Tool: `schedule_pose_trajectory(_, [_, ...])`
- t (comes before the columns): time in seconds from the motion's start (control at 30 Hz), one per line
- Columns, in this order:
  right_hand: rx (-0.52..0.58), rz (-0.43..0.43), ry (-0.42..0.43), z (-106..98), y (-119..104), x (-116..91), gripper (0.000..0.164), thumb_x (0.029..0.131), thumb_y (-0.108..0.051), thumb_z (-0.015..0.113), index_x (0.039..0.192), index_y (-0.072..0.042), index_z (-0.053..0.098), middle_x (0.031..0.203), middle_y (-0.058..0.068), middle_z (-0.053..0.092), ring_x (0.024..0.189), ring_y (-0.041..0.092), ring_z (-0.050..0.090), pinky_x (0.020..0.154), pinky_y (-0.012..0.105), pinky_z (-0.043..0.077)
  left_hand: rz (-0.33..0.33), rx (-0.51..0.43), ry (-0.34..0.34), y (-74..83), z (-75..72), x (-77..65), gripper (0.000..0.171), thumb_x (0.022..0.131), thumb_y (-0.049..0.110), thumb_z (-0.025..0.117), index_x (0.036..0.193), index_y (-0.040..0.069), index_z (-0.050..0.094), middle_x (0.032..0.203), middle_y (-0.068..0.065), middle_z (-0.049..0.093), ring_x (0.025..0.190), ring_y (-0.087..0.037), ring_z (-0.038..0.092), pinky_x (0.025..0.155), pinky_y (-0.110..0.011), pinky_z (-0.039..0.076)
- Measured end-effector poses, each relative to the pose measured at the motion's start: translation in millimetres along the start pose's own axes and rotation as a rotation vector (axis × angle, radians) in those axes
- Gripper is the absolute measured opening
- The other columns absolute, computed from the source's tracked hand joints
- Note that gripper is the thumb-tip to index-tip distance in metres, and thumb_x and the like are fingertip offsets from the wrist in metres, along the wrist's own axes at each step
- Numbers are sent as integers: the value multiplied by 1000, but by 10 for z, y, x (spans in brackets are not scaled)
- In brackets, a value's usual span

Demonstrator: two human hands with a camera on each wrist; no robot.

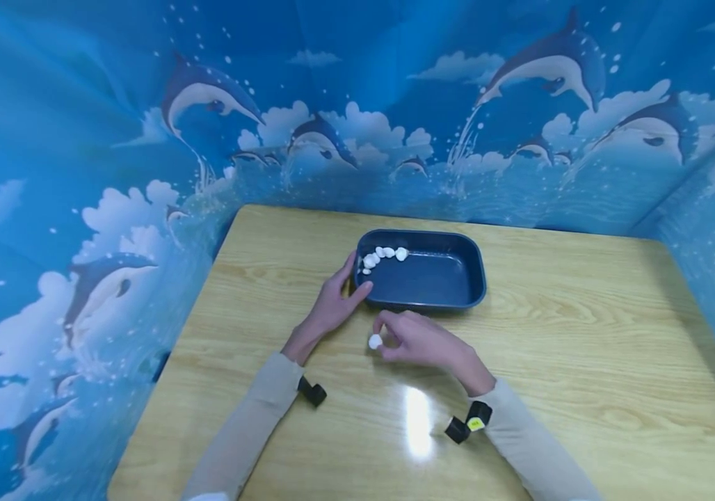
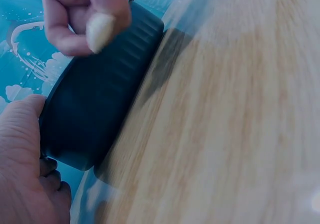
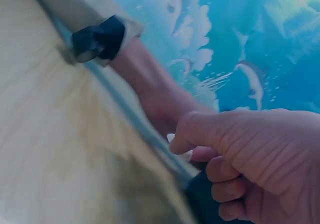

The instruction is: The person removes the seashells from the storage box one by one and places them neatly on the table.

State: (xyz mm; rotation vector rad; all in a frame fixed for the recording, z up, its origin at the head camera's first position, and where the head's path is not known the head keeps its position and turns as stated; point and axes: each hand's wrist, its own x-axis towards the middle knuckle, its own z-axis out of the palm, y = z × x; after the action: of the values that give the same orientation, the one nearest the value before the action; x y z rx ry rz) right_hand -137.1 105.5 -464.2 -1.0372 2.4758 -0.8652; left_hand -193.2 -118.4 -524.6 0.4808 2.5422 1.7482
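A dark blue rectangular plastic basin (image 1: 432, 305) stands on the table, with several white pebbles (image 1: 389, 252) gathered along its left end. My left hand (image 1: 332, 303) grips that end; in the left wrist view its thumb lies at the rim and the other fingers curl against the basin's side (image 2: 95, 104). In front of the basin, my right hand (image 1: 423, 339) pinches one white pebble (image 1: 375, 342) between thumb and forefinger, above the tabletop. The pebble (image 2: 100, 32) shows clearly in the left wrist view. From the right wrist, my fingers hide most of it.
The pale wood-grain table (image 1: 583, 334) extends on both sides of the basin. Behind it and to the sides hangs a blue cloth (image 1: 357, 90) printed with dolphins. Each wrist carries a small black camera, one of them the left wrist camera (image 1: 314, 393).
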Motion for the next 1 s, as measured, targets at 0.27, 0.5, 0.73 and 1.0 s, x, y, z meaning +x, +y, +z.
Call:
schedule_pose_trajectory(0.27, [-64, 2, -10, 254, 191, 106, 28, 92, -23, 76, 116, -12, 68, 73, -13, 56, 58, 1, 47, 50, 22, 42, 3, -7, -5, -2, 4, 2, 86, 103, 44, 65, 166, 5, 21, 172, -16, 23, 158, -26, 23, 128, -46, 24])
schedule_pose_trajectory(0.5, [-41, -21, 14, 281, 249, 140, 28, 96, -21, 72, 122, -10, 67, 78, -10, 64, 54, 0, 47, 50, 21, 43, -8, -29, -13, 19, -7, 3, 83, 104, 38, 65, 166, 7, 20, 172, -13, 22, 158, -23, 22, 129, -46, 22])
schedule_pose_trajectory(0.73, [-28, -18, 22, 293, 255, 146, 29, 98, -21, 71, 126, -11, 65, 70, -13, 57, 54, 1, 47, 50, 22, 43, -11, -21, -15, 20, -10, -2, 83, 105, 40, 64, 166, 7, 20, 172, -14, 21, 158, -22, 21, 129, -44, 20])
schedule_pose_trajectory(1.0, [-4, -9, 2, 250, 232, 141, 31, 99, -23, 70, 128, -12, 65, 69, -13, 57, 55, 1, 48, 50, 21, 43, -20, -12, -14, 19, -15, -3, 86, 103, 45, 64, 167, 7, 19, 173, -11, 21, 158, -23, 21, 130, -44, 19])
